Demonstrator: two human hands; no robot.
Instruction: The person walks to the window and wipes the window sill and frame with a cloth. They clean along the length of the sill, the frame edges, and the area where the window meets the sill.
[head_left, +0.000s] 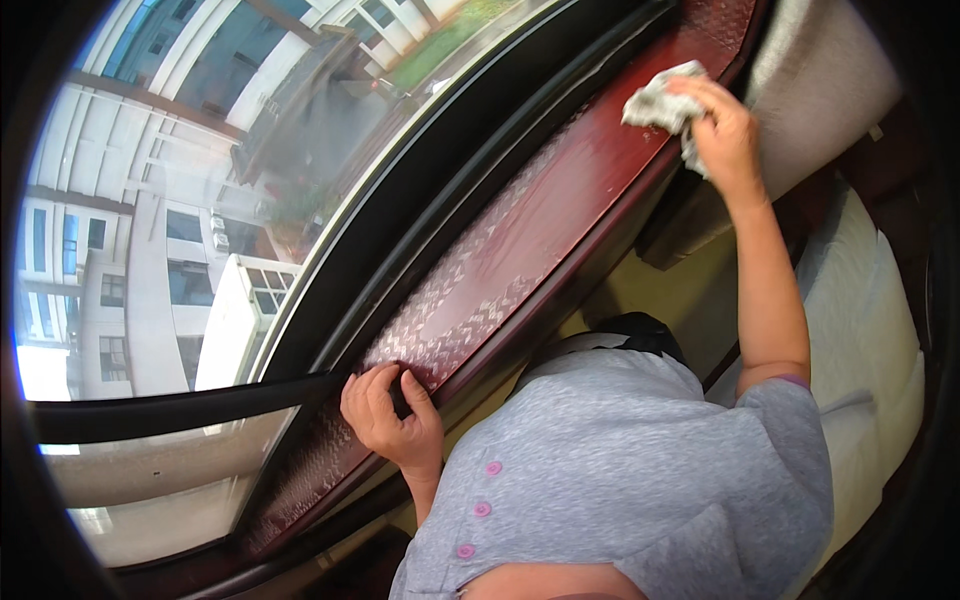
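My right hand (724, 135) grips a crumpled whitish cloth (660, 101) against the far end of a dark red window sill (517, 247). Whitish zigzag marks cover parts of the sill, while the stretch near the cloth looks plain and shiny red. My left hand (397, 416) rests on the sill's lower part beside the window frame, its fingers bent and its thumb apart, with no object visible in it.
A large window (225, 150) with a black frame (420, 195) runs along the sill, and buildings show through the glass. A pale padded surface (817, 90) stands at the upper right. White bedding-like fabric (862, 375) lies at the right.
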